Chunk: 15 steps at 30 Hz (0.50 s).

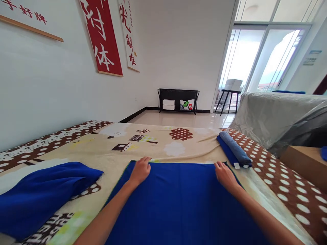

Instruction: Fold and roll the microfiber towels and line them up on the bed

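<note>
A blue cloth (181, 200) lies spread out on the patterned blanket (158, 149) in front of me, its far edge nearly straight. Near that edge's left corner, my left hand (141, 170) is closed, its fingers pinching the fabric. My right hand (225, 175) has its fingers curled on the same edge, close to the right corner. Both forearms reach over the cloth, whose near part runs out of the picture. To the left rests a crumpled blue cloth (51, 190). Beyond my right hand are a grey-blue rolled towel (235, 148) and a folded dark blue cloth (224, 149) under it.
At the right stand a cardboard box (301, 163) and something large under a plastic cover (270, 115). A black rack (178, 95) is against the far wall. A black stool (228, 98) stands by the glass door, and banners (108, 37) hang on the left wall.
</note>
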Available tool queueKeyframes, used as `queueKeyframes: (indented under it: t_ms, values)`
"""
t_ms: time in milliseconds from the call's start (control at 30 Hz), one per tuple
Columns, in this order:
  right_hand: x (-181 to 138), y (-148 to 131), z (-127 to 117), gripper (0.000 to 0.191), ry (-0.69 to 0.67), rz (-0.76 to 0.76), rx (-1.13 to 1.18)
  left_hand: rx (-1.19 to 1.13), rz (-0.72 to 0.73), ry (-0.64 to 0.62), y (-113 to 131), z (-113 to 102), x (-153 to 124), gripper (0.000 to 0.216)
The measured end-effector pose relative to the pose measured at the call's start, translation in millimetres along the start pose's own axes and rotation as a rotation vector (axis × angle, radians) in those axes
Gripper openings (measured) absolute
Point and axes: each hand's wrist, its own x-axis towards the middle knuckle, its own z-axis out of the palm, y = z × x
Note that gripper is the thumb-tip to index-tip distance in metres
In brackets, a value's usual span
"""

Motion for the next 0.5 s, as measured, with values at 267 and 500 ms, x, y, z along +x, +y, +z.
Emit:
queueKeyframes:
  t_ms: [267,500]
  values:
    - [32,-148,27,0.047,-0.071,-0.176,0.283,-0.071,0.189,-0.159,149,80,0,0.053]
    - [3,-23,27,0.056,-0.147,0.057,0.256,0.054,-0.124,-0.171,10,45,-16,0.057]
